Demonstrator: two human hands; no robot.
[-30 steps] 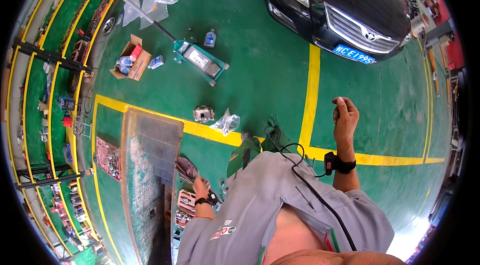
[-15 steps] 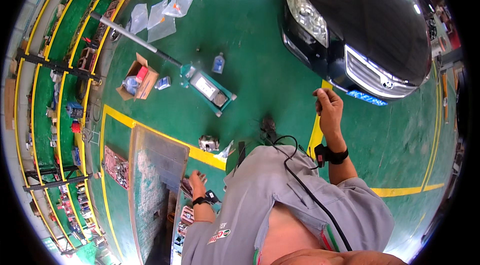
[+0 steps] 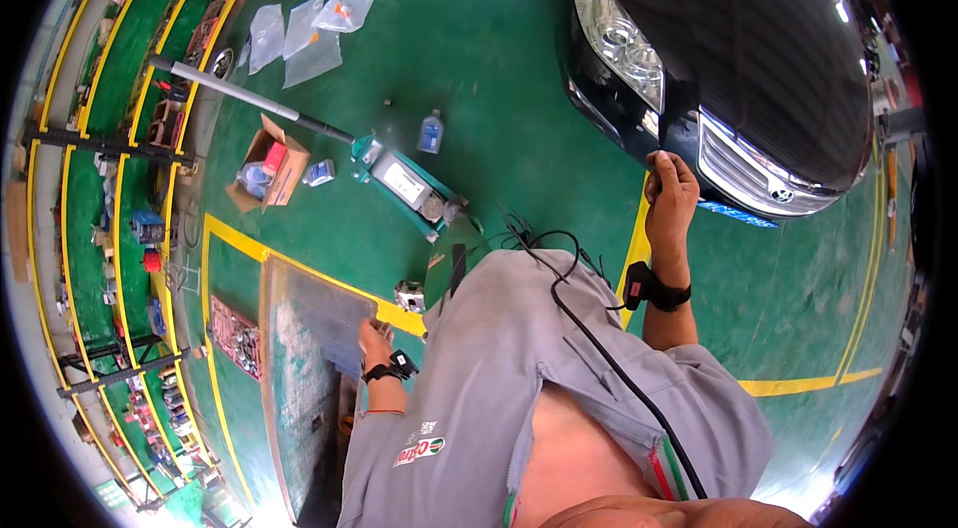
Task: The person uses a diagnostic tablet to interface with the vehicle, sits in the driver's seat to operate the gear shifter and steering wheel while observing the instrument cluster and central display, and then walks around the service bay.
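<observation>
My right hand is raised beside the front bumper of a black car. Its fingers are curled inward, and what they hold, if anything, is hidden. Lower on the left, my left hand hangs near the edge of a metal-topped bench. Its fingers are small and partly turned away, so their grip does not show. Both wrists carry black straps with small devices. A black cable runs down the front of my grey work clothes. A metal car part lies on the floor beyond my left hand.
A green floor jack with a long handle lies ahead. Near it are a blue bottle, an open cardboard box and plastic bags. A tool case stands left of the bench. Shelves line the left side.
My legs and body have shifted forward, partly covering the metal car part. My left hand has moved slightly left and up, its fingers less spread. My right hand remains raised by the car.
</observation>
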